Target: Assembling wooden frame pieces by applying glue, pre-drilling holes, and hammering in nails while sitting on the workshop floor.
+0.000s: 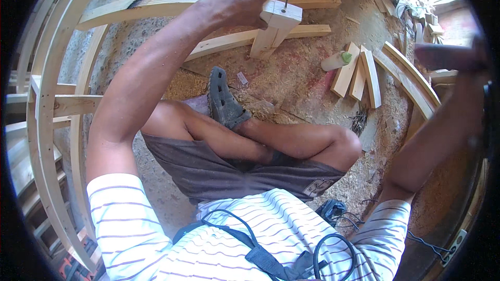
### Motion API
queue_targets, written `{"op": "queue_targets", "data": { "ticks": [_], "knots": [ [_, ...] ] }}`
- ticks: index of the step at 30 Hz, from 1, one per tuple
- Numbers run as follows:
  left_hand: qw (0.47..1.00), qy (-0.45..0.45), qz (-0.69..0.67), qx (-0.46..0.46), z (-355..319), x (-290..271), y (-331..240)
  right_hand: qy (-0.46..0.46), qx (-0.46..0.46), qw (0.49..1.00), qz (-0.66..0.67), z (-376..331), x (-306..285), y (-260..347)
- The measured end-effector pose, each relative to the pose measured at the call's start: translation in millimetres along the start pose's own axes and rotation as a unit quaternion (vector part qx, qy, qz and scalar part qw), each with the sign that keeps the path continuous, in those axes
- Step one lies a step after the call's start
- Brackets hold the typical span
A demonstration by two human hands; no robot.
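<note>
Wooden post (271,39), just right of the left hand (238,1), looks stiff, fairly light and not slippery; best held by its sides, clear of the nail (287,0). The left hand grips its upper end, arm stretched forward; the raised right hand (478,56) seems closed around a blurred dark tool (445,57).

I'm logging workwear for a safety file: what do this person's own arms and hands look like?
Both arms wear short, loose white sleeves with thin dark stripes, leaving the forearms bare. The left hand has no glove, and no watch or band shows at its wrist. The right hand is too blurred at the picture's edge to make out details.
</note>
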State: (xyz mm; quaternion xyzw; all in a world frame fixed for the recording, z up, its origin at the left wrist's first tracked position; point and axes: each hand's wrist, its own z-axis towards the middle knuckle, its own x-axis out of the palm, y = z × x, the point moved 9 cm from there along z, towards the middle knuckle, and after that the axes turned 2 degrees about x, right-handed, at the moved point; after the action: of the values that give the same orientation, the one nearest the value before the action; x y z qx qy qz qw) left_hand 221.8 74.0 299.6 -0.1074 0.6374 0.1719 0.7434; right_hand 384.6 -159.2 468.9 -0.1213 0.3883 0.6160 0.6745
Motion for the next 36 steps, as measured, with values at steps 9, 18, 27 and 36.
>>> {"op": "queue_targets", "data": {
  "ticks": [9,18,27,36],
  "knots": [
    [0.997,0.049,-0.064,0.009,-0.2,4.2,-8.3,0.107,0.039,0.993,-0.036,0.6,21.0,-4.1],
    [0.996,0.038,-0.073,0.030,-0.8,-2.0,-7.0,0.346,-0.074,0.935,-0.019,-58.6,106.6,23.6],
    [0.999,0.013,-0.045,0.023,-6.9,0.8,-10.0,0.060,-0.014,0.996,-0.062,-13.2,11.1,15.2],
    [0.996,0.021,-0.077,0.038,-4.5,-4.2,-16.7,0.108,-0.007,0.994,-0.015,-32.3,14.3,31.2]
  ]
}}
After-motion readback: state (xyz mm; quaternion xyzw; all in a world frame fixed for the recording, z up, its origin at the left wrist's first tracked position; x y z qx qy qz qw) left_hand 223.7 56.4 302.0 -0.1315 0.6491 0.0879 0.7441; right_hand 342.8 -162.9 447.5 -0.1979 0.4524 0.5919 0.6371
